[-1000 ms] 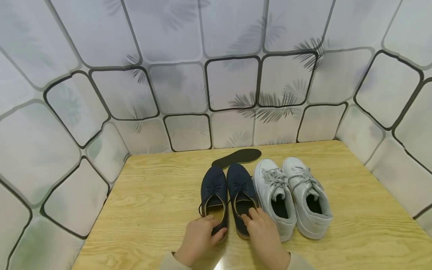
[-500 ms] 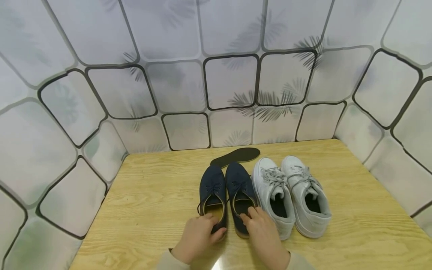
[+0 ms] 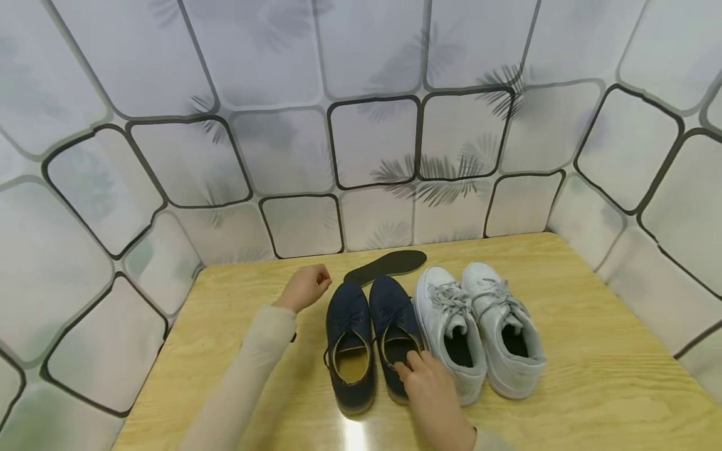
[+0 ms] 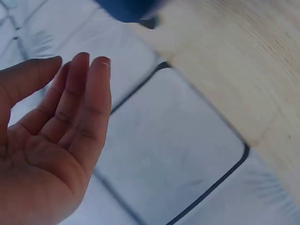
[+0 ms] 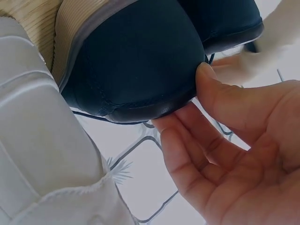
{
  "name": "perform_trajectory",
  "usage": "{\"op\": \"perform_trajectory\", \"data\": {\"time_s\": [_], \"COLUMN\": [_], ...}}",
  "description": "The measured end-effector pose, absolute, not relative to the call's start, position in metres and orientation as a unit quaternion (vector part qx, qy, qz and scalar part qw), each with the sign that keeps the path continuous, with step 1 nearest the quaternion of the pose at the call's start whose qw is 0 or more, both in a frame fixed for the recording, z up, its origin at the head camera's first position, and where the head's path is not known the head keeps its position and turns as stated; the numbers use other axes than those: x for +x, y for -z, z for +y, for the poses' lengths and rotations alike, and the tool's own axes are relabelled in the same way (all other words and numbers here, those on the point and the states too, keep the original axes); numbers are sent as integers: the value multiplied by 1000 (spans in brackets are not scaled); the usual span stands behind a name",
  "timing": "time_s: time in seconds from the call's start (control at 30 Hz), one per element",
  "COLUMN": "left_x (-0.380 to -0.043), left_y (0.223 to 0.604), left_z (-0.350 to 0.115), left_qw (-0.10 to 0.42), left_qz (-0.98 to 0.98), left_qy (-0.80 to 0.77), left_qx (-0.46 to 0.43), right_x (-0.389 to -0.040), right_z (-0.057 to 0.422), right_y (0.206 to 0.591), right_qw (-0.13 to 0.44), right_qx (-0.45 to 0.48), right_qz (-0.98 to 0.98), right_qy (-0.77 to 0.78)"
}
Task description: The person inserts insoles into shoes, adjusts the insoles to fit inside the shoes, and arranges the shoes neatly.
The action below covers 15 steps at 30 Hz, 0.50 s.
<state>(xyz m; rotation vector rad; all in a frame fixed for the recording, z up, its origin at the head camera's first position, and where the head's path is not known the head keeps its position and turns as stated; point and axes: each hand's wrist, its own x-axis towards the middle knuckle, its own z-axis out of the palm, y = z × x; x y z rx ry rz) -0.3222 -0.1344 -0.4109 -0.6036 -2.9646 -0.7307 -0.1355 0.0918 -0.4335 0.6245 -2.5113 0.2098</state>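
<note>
In the head view my left hand (image 3: 306, 288) is over the table, just left of a dark loose insole (image 3: 386, 268) and beyond the left navy shoe's toe. Its fingers are loosely bent and hold nothing, as the left wrist view also shows. The left navy lace-up shoe (image 3: 346, 308) stands upright with a tan inside. Beside it is the right navy lace-up shoe (image 3: 389, 302), dark inside. My right hand (image 3: 431, 391) pinches this shoe's heel collar. In the right wrist view the thumb lies on the heel's outside (image 5: 145, 56), with the fingers at the rim.
A pair of white laced sneakers, the nearer white sneaker (image 3: 451, 332) and the outer white sneaker (image 3: 502, 329), stands close on the right. The wooden table (image 3: 598, 376) ends at a patterned wall covering (image 3: 304, 156) at the back and sides.
My left hand has left the left navy shoe's heel and moved forward towards the insole. The right hand stays at the right navy shoe's heel. The head view has shifted slightly.
</note>
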Motion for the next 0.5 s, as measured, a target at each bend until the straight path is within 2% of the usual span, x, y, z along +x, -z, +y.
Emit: {"op": "perform_trajectory", "data": {"time_s": [0.13,0.23,0.33,0.4,0.47,0.5], "left_x": [-373,-435,-470,-467,-440,-427], "left_y": [436,500,530,518,483,468], "left_z": [-133,-140,-134,-122,-107,-101], "left_qw": [-42,-31,-79,-118,-148,-143], "left_qz": [-959,-957,-960,-961,-964,-966], "left_qy": [216,198,187,189,180,177], "left_qx": [-176,-209,-192,-163,-129,-122], "right_x": [-135,-134,-136,-139,-143,-145], "right_z": [89,84,77,73,69,67], "right_y": [436,440,445,449,452,453], "right_qw": [280,288,299,309,323,329], "right_qx": [234,275,347,390,416,422], "right_qz": [-925,-909,-883,-862,-845,-840], "right_qy": [-105,-121,-106,-93,-86,-87]}}
